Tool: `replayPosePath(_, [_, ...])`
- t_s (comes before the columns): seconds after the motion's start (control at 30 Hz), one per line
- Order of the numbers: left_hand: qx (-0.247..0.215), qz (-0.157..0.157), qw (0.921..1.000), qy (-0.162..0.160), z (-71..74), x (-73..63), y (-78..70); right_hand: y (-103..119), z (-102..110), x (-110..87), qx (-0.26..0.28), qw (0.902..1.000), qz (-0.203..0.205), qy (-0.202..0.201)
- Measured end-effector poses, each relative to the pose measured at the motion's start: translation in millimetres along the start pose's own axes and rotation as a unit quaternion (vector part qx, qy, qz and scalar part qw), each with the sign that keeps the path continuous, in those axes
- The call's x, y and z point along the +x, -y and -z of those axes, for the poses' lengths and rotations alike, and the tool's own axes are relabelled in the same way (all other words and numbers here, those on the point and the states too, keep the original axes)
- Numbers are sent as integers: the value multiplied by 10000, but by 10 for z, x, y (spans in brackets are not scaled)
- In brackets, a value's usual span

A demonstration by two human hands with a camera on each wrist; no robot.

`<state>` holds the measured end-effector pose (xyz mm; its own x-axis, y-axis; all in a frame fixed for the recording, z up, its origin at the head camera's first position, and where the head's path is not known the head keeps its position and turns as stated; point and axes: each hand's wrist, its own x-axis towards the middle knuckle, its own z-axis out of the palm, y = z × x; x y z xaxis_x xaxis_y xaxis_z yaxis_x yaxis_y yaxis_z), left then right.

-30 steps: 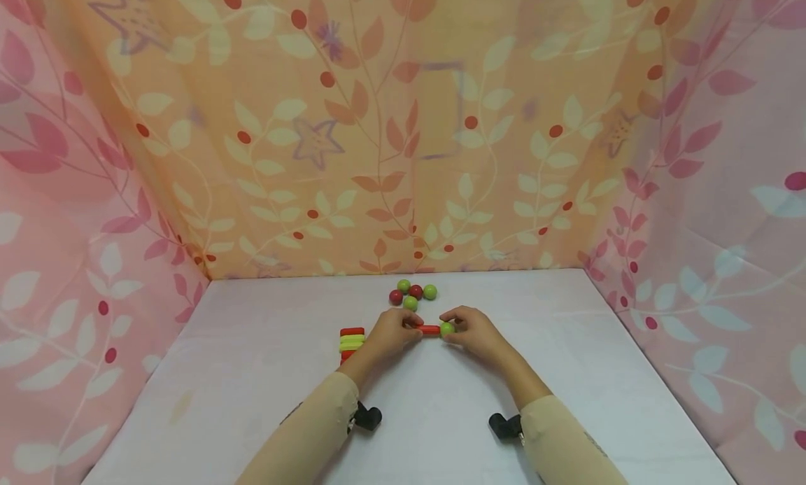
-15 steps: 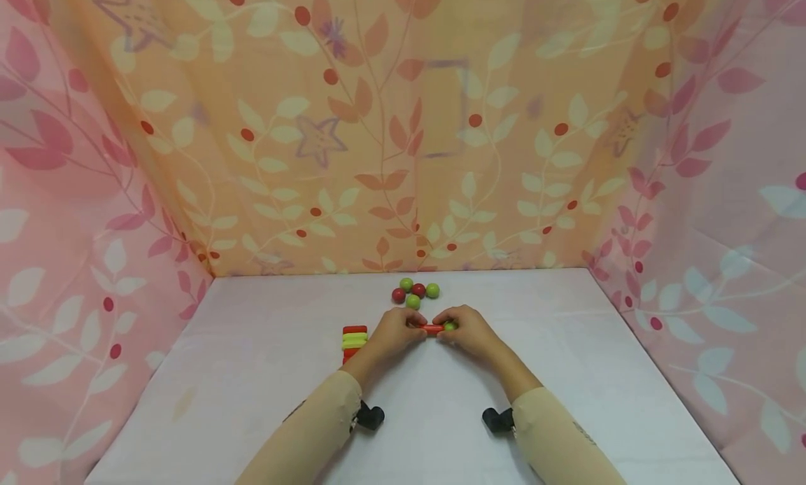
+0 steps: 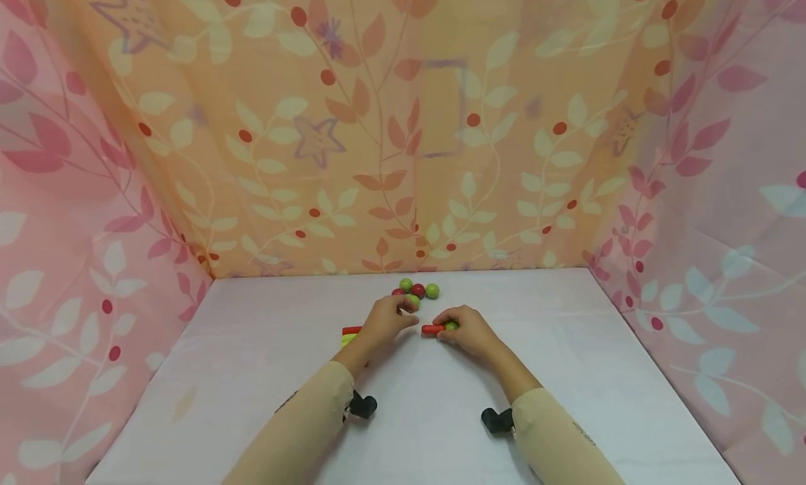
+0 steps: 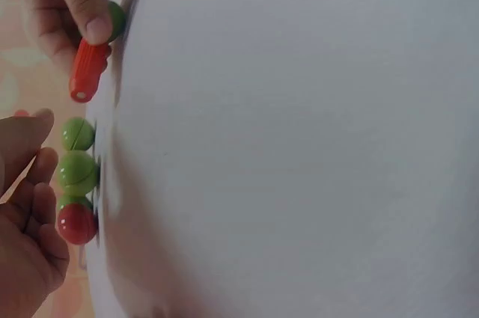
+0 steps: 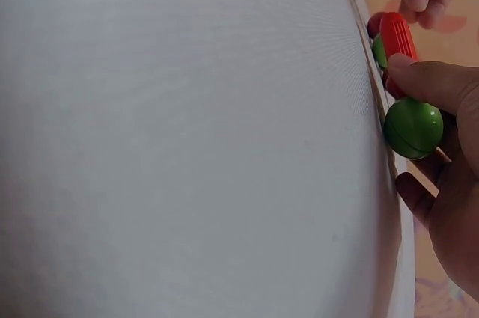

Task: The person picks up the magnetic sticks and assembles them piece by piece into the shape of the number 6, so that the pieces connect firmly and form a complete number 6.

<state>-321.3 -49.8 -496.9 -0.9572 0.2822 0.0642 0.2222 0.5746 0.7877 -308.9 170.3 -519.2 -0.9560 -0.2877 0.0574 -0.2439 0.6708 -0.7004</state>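
My right hand (image 3: 469, 331) pinches a short red ribbed toy stick (image 5: 397, 37) between thumb and fingers. A green ball (image 5: 413, 128) sits at the stick's inner end, close under the thumb, with a seam around it. The stick's other end points left, showing a small pale dot in its tip in the left wrist view. My left hand (image 3: 385, 324) is just left of that free end, thumb and fingers apart, holding nothing. Behind the left fingertips lies a loose group of balls, with a red ball (image 3: 418, 290) and a green ball (image 3: 432, 290) among them.
Red and yellow-green sticks (image 3: 350, 334) lie side by side on the white table (image 3: 252, 387), partly hidden by my left forearm. A black wrist-camera mount (image 3: 364, 405) projects inward from the left sleeve, another mount (image 3: 497, 420) from the right. Patterned cloth walls (image 3: 378, 212) enclose the table.
The right hand closed in over the ball and stick. My left hand has let go of the red stick and drawn back leftward, its fingers spreading. The right hand keeps the joined pieces.
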Motion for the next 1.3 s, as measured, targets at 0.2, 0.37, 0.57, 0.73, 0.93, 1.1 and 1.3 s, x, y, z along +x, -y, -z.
replayPosePath(0.2, [90,-85,9997,-231,52,197,-4,5,33,3,114,9999,-117,-40])
replayPosePath(0.37, [262,11,9991,-332,24,325,46,0,35,13,170,9997,-168,-17])
replayPosePath(0.57, [264,133,9988,-394,-7,390,101,-12,20,16,133,9998,-144,71])
replayPosePath(0.73, [514,138,9978,-387,-39,418,128,-16,15,12,146,9998,-121,54])
replayPosePath(0.93, [640,250,9971,-323,-76,408,132,-26,10,4,229,9996,-171,42])
replayPosePath(1.1, [971,23,9950,-219,-95,413,153,-40,6,7,244,9996,-156,9])
replayPosePath(1.3, [1052,-39,9942,-240,-91,397,161,-52,3,11,238,9996,-175,8])
